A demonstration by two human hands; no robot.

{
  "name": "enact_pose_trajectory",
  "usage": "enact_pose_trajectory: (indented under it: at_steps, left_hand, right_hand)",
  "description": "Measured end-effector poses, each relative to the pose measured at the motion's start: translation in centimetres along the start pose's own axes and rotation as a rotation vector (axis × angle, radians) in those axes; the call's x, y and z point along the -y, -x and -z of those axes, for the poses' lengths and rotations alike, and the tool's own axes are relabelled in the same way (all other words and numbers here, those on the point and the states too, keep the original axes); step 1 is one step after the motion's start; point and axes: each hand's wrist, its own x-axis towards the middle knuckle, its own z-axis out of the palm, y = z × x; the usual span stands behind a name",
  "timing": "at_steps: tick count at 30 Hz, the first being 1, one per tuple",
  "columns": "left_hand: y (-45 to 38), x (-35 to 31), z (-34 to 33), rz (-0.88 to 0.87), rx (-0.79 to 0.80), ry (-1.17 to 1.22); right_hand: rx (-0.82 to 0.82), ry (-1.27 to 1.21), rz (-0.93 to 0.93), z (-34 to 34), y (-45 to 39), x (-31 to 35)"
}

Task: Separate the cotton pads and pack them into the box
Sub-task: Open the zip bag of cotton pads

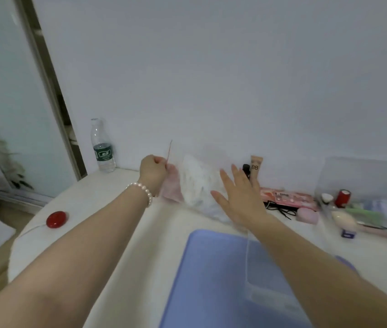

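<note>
A clear plastic bag of white cotton pads [197,181] lies against the wall at the back of the white table, with a pink part at its left end. My left hand [152,172] is at that pink end and pinches a thin pink drawstring [169,151] that sticks up. My right hand [239,195] hovers over the bag's right side with fingers spread and straight, holding nothing. A clear plastic box [258,263] stands near me on a blue mat [211,280], partly behind my right forearm.
A water bottle [102,147] stands at the back left and a red round button [56,219] with a white cord lies left. Right of the bag are a BB cream tube [256,170], a pink palette [289,197], black hair ties and a clear organizer [362,197] with cosmetics.
</note>
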Motion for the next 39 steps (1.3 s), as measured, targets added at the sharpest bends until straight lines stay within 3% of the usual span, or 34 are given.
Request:
enact_pose_trajectory:
  at_steps: [3,6,12,17,22,25,31,39]
  left_hand:
    - [3.2,-4.4,0.4,-0.106,0.041,0.251]
    - [5.9,-7.9,1.5,-0.212,0.081,0.308]
    - [10.3,-11.1,5.1,-0.275,0.215,0.439]
    - [11.5,-10.7,6.3,-0.171,0.395,0.403]
    - [12.1,-9.3,5.6,-0.074,0.477,0.353]
    - [12.2,-10.5,5.1,-0.106,0.506,0.345]
    - [11.8,-13.2,4.3,-0.279,0.607,0.322]
    - [12.4,-10.4,4.5,-0.254,0.654,0.117]
  right_hand:
    - [-0.061,-0.483,-0.186,3.9,1.5,2.7]
    - [-0.19,-0.987,-0.278,7.9,3.2,5.0]
    - [-0.259,-1.195,-0.199,13.4,6.2,8.0]
    - [-0.052,-1.163,-0.152,16.1,7.0,8.6]
    - [0.058,-1.15,-0.292,17.2,5.9,8.1]
    - [0.176,-1.287,-0.351,17.9,4.6,7.5]
    - [0.267,-1.182,-0.23,20.1,2.2,6.3]
    - [0.621,-1.088,-0.155,19.2,2.4,4.3]
